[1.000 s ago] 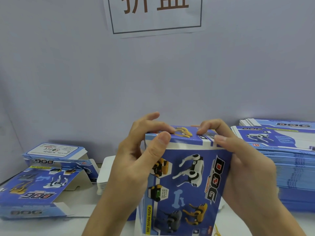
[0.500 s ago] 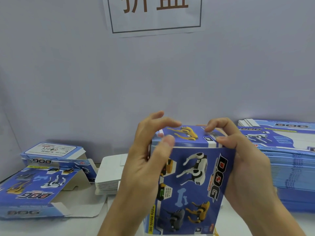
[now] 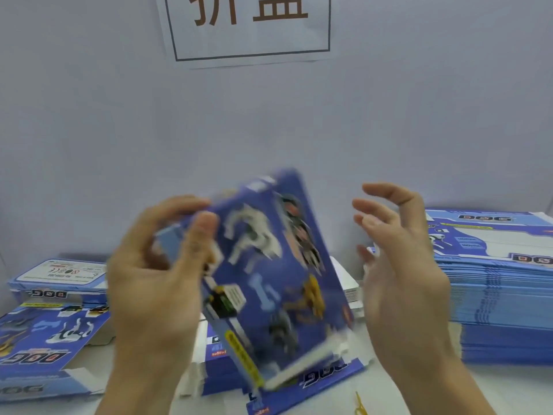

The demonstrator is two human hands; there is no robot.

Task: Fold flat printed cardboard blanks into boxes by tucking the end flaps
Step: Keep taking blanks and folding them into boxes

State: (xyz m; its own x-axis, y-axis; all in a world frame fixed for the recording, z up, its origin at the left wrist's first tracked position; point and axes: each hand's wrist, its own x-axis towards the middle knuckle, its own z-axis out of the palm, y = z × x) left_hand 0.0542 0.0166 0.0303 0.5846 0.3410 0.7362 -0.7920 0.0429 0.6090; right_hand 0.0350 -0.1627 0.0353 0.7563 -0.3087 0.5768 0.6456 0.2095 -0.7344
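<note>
Stack of flat blanks at the right edge of the bench: tall, many sheets, so most of the work appears to be left.

Left edge of the bench: an opened-out box with flaps spread, lying flat, and a closed box behind it near the wall. Judged as earlier output or partly done pieces; cannot tell which.

Centre, near edge: a few more flat blanks lie under the hands, printed side up. A small white pile sits behind them; cannot tell what it is.

Box in hand: held above the bench centre, tilted, top leaning left, heavily blurred. It reads as a formed sleeve, not a flat sheet. Upper end looks closed; at the lower end a white flap sticks out, so that end seems not tucked yet. Judgement only, blur limits it.

Left hand: grip closed on the box's upper left edge, thumb on the printed face, fingers behind.

Right hand: grip open, fingers spread, just beside the box's right edge, not touching it.

Small yellow item at the near edge; too small to identify.
</note>
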